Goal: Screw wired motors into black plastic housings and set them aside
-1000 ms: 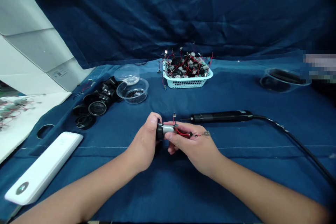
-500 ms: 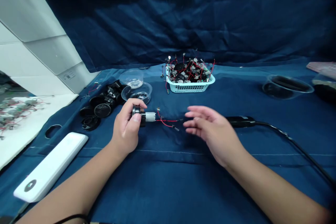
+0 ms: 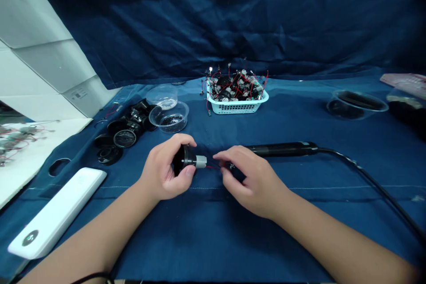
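My left hand (image 3: pixel 161 171) is closed around a round black housing (image 3: pixel 189 156) with a small silver-grey motor (image 3: pixel 201 161) sticking out of its right side. From the motor, thin red wires (image 3: pixel 212 167) run to my right hand (image 3: pixel 254 179). Its thumb and forefinger are pinched around the wires' far ends, and small dark and shiny bits show between the fingers. Just behind my right hand lies a black pen-shaped electric tool (image 3: pixel 282 148) with a cable, its front end partly hidden by the hand.
A pale blue basket (image 3: pixel 238 108) heaped with wired motors stands at the back. Left of it are clear plastic bowls (image 3: pixel 169 120) and black housings (image 3: pixel 124 138). A white power bank (image 3: pixel 58 213) lies front left. Another tub (image 3: pixel 357 105) sits at right.
My right hand has moved left and gone from spread fingers to a pinch on the wires. The left hand has turned the housing slightly. The whole view has shifted a little.
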Tool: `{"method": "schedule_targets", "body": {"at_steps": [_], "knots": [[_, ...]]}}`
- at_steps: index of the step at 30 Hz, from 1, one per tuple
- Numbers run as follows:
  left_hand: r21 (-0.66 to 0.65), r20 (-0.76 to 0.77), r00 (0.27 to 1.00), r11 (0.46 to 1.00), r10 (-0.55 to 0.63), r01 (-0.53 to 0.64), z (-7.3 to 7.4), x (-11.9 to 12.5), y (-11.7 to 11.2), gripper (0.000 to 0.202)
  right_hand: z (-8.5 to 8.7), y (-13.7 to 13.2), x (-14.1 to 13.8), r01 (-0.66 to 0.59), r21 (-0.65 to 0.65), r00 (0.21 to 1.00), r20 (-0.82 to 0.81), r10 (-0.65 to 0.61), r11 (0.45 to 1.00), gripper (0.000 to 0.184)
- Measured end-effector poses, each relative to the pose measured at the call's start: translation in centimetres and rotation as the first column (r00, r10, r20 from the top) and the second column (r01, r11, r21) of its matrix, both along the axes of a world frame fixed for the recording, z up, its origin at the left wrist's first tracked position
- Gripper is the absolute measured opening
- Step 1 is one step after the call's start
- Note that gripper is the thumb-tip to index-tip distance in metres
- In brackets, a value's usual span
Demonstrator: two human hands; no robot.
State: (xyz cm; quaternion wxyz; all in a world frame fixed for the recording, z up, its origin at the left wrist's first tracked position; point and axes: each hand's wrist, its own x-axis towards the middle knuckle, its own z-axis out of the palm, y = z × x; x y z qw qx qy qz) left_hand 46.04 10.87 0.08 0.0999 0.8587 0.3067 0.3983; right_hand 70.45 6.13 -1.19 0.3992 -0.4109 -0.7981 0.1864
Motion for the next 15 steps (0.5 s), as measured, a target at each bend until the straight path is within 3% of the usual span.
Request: {"method": "schedule_targets", "body": {"at_steps": [4, 7, 12, 15], "knots": [[-0.019, -0.012, 0.999, 0.999, 0.046, -0.047, 0.0, -0.2, 0.3, 0.032, -0.1, 0.5, 0.4, 0.170, -0.062, 0.985, 0.006, -0.170, 0.984, 0.016], [-0.031, -0.005, 0.999, 0.998, 0.053, -0.053, 0.0, -0.2, 0.4, 0.032, -0.3, 0.6, 0.5, 0.223, -0.054, 0.975, 0.036, -0.221, 0.973, 0.015], [-0.083, -0.038, 0.999, 0.996, -0.018, 0.015, -0.3, 0.2, 0.2, 0.034, 0.1, 0.0, 0.2, 0.098, 0.010, 0.995, 0.019, -0.098, 0.995, 0.021], [-0.107, -0.049, 0.999, 0.994, -0.023, 0.017, -0.6, 0.7, -0.1, 0.035, 0.4, -0.4, -0.3, 0.041, 0.019, 0.994, 0.100, -0.042, 0.999, 0.020]]}}
